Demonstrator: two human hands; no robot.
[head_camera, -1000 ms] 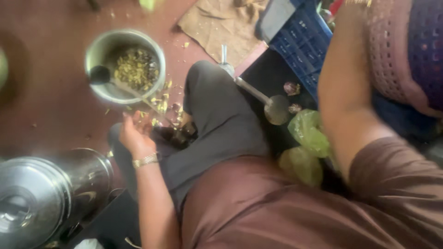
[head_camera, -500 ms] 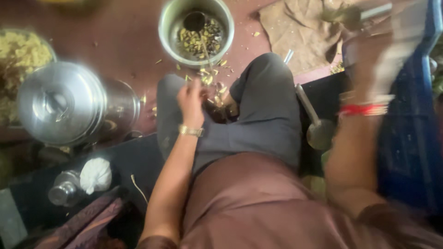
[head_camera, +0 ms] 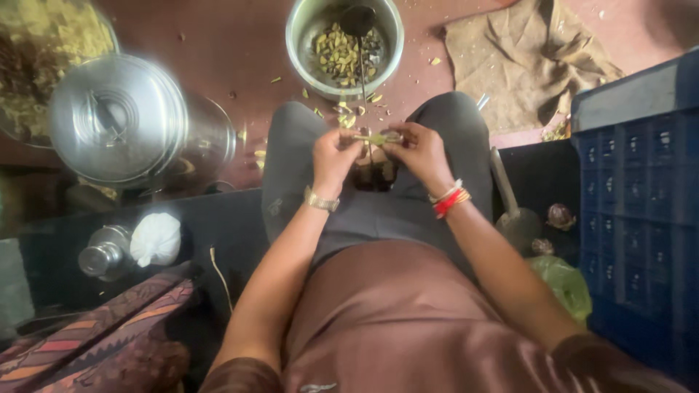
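Pod: small green pod [head_camera: 377,137] is being pinched between both hands, just below the steel bowl [head_camera: 344,45], over the gap between the person's knees.
Left hand: left hand [head_camera: 333,155] is gripping the pod's left end — fingertips pressed together on it, gold watch at the wrist.
Right hand: right hand [head_camera: 422,151] is pinching the right end the same way, fingers curled tight; red and white bangles are sitting on that wrist.
Handling: pod is looking light, thin and slightly stiff — likely to snap or split rather than bend, and easy to drop; the two ends seem the best places to hold.
Bowl: husks and seeds are lying inside, with a dark ladle [head_camera: 360,29] resting in it, handle running down towards the hands.
Surface: reddish floor [head_camera: 240,44] around the bowl is carrying scattered husk scraps.
Room: lidded steel pot [head_camera: 116,116] is standing left of the bowl, brown cloth [head_camera: 524,58] right of it, blue crate [head_camera: 641,204] further right and lower.
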